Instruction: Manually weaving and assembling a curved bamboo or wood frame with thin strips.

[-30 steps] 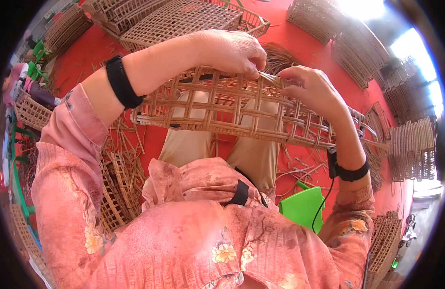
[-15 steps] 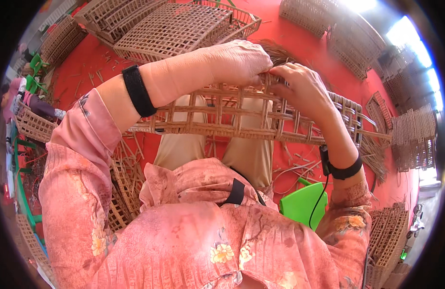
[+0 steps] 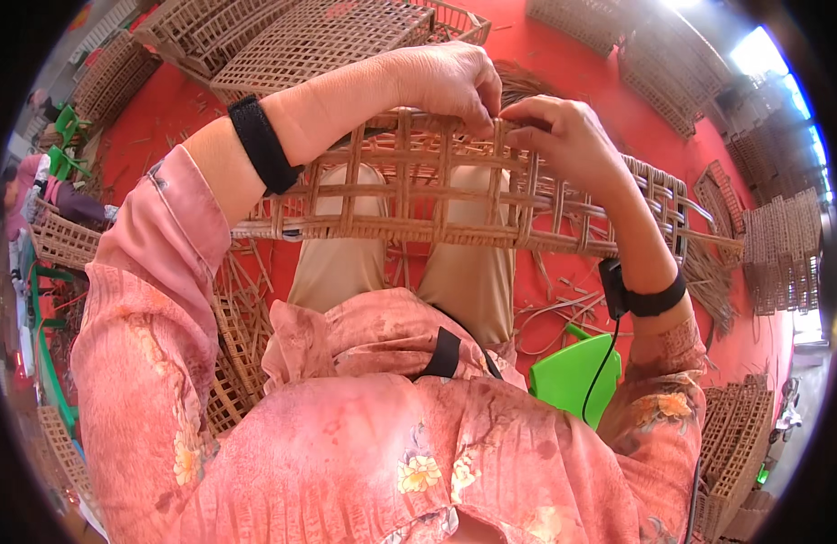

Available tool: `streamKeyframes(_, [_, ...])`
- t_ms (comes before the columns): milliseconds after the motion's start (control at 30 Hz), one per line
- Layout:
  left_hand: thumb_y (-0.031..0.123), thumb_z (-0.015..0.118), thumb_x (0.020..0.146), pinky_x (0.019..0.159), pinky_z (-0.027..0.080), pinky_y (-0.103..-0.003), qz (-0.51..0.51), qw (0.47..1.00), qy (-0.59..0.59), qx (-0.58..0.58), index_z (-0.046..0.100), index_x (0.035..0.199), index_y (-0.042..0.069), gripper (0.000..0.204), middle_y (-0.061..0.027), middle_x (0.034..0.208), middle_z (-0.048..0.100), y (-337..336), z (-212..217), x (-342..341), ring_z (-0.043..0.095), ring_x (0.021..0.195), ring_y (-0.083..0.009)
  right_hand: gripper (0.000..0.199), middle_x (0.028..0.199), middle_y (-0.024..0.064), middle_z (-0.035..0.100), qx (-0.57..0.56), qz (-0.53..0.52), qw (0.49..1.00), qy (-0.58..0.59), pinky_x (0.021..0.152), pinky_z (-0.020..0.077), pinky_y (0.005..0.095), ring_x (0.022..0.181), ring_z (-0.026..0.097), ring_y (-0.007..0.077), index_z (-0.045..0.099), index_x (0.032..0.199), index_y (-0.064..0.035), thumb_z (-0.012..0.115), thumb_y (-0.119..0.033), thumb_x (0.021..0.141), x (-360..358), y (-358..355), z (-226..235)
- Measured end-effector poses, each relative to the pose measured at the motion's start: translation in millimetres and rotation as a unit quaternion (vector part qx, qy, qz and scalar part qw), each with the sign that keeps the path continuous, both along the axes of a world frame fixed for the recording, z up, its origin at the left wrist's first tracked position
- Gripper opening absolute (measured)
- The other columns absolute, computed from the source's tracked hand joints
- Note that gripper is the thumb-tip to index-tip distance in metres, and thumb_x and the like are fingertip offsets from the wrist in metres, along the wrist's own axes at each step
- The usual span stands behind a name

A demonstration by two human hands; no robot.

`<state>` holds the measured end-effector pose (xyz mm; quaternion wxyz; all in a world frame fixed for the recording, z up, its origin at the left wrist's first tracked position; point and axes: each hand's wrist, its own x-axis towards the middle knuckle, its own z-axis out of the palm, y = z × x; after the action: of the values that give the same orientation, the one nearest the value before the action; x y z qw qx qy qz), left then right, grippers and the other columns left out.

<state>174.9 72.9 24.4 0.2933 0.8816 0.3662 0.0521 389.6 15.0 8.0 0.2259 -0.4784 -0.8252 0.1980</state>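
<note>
A brown open-weave wicker basket [image 3: 409, 228] is tilted across my knees, its lattice side facing me. At its upper edge my left hand [image 3: 453, 82] bends over from above, thumb and fingers closed on an upright strand of the weave. My right hand [image 3: 564, 143] meets it from the right, its fingertips pinched at the same spot beside the left thumb. The exact strand between the fingertips is too small to make out. Black bands circle both my forearms, and a small device with a cable hangs at the right one.
Finished-looking wicker baskets [image 3: 319, 45] are stacked at the far left, with more stacks [image 3: 677, 68] at the far right. Loose cane strips [image 3: 709, 281] lie on the red floor [image 3: 564, 63]. A green plastic seat [image 3: 577, 376] is beside my right thigh. People sit at the far left.
Both hands have risen slightly, away from me, and the basket's near side has tipped up with them. My left thumb now points downward, apart from the curled fingers.
</note>
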Motion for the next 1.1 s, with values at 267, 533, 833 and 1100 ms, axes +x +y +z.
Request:
streamKeyframes(267, [0.027,0.069,0.086,0.085,0.053,-0.034,-0.046,0.998,0.025,0.042,0.068,0.113,0.002,0.037,-0.0096,0.100,0.071,-5,15,9,0.067,0.093,-0.0198,0.035,0.104,0.0139,0.071,0.059,-0.054,0.997,-0.010,0.086,0.0514,0.0362,0.096,0.068,0.0252,0.071,0.112,-0.0025,0.071,-0.022,0.083,50,-18,5])
streamKeyframes(533, [0.030,0.072,0.079,0.092,0.049,-0.043,-0.104,0.977,0.092,0.160,0.066,0.110,0.000,0.044,-0.0176,0.107,0.067,-20,9,47,0.063,0.104,-0.0337,0.035,0.104,0.0158,0.069,0.134,-0.057,0.983,-0.110,0.089,0.0490,0.0444,0.101,0.064,0.0345,0.070,0.109,-0.0042,0.069,-0.025,0.080,29,-19,-6])
streamKeyframes(833, [0.020,0.073,0.074,0.083,0.053,-0.040,-0.098,0.983,0.021,0.151,0.072,0.100,0.000,0.033,-0.0156,0.090,0.072,-8,3,45,0.068,0.088,-0.0311,0.028,0.097,0.0186,0.069,0.197,-0.015,0.974,-0.113,0.085,0.0508,0.0452,0.094,0.065,0.0364,0.071,0.107,-0.0046,0.065,-0.021,0.085,34,-12,-12])
streamKeyframes(1100, [0.016,0.075,0.072,0.085,0.054,-0.035,-0.040,0.999,-0.006,0.033,0.071,0.106,0.001,0.037,-0.0119,0.099,0.074,2,0,44,0.069,0.093,-0.0222,0.034,0.097,0.0192,0.071,0.041,-0.039,0.998,0.024,0.084,0.0517,0.0401,0.095,0.067,0.0358,0.069,0.115,-0.0019,0.066,-0.023,0.088,45,-11,-8])
